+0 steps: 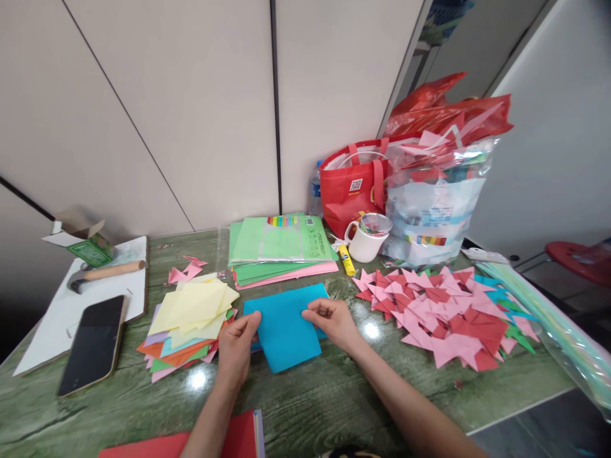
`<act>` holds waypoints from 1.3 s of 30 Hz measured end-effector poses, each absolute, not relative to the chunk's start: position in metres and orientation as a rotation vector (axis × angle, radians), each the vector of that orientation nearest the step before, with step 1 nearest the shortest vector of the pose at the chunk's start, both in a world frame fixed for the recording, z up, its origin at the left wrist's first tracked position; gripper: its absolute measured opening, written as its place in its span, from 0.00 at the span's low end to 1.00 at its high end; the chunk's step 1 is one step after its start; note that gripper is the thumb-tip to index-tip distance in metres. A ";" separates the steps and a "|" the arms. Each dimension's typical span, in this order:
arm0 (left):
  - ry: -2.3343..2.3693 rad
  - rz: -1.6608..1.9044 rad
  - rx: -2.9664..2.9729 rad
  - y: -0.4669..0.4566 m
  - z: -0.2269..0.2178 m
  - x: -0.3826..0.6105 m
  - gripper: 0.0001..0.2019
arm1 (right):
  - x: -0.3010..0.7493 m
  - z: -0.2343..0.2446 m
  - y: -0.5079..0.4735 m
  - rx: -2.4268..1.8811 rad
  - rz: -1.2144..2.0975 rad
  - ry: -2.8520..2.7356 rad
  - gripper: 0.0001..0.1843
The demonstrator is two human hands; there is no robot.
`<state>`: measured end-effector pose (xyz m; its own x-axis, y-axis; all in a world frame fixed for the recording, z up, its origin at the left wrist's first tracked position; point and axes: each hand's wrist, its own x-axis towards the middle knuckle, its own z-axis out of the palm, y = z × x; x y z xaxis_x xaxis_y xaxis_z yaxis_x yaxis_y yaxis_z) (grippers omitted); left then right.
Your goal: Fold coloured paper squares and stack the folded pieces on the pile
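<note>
A square sheet of blue paper [289, 337] is held by its two sides over the table's middle. My left hand [235, 346] pinches its left edge between thumb and fingers. On the opposite edge, my right hand [334, 321] pinches it the same way. More blue paper [317, 294] shows behind the held sheet; whether it is a separate sheet I cannot tell. Close to my left hand lies a pile of coloured paper squares [191, 312], pale yellow on top. Right of my right hand spreads a heap of folded pink and red paper pieces [443, 312].
Behind are green paper packs [281, 242], a glue stick [347, 261], a white mug [366, 245], a red bag [353, 191] and a filled plastic bag [424, 216]. At left lie a phone [93, 343], a hammer [107, 272] and a green box [90, 245]. Red paper [238, 436] lies in front.
</note>
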<state>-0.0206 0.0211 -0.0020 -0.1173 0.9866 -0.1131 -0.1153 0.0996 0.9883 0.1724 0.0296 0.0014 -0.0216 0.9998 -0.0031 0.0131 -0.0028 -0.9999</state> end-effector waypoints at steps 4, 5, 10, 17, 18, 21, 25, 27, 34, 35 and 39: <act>1.250 1.282 0.975 0.020 -0.004 -0.021 0.15 | 0.172 0.001 0.029 -1.197 1.225 -1.237 0.15; 1.246 1.271 0.971 0.021 -0.003 -0.020 0.15 | 0.172 0.001 0.029 -1.196 1.226 -1.228 0.15; 1.226 1.125 0.984 0.020 0.001 -0.015 0.20 | 0.175 0.003 0.032 -1.227 1.196 -1.137 0.16; 1.216 0.942 1.073 0.015 0.005 -0.008 0.21 | 0.180 0.003 0.035 -1.233 1.155 -1.087 0.15; 1.208 0.938 1.072 0.015 0.005 -0.008 0.21 | 0.180 0.003 0.035 -1.233 1.153 -1.088 0.15; 1.221 0.943 1.097 0.015 0.003 -0.009 0.22 | 0.180 0.002 0.035 -1.242 1.143 -1.099 0.16; 1.243 0.986 1.123 0.015 0.002 -0.009 0.22 | 0.180 0.004 0.034 -1.261 1.130 -1.100 0.17; 1.231 1.002 1.095 0.015 0.003 -0.008 0.22 | 0.180 0.006 0.034 -1.263 1.129 -1.090 0.17; 1.070 0.878 0.951 0.013 0.009 -0.005 0.15 | 0.183 0.003 0.037 -1.247 1.127 -1.019 0.17; 1.065 0.850 0.945 0.012 0.010 -0.005 0.14 | 0.184 0.002 0.037 -1.244 1.125 -1.019 0.16; 1.097 0.848 0.916 0.012 0.011 -0.004 0.14 | 0.185 -0.002 0.038 -1.245 1.124 -1.030 0.16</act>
<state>-0.0036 0.0120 0.0111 0.2403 0.9050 -0.3510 -0.1111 0.3848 0.9163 0.1854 0.0380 -0.0023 0.1678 0.9856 -0.0188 -0.0674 -0.0075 -0.9977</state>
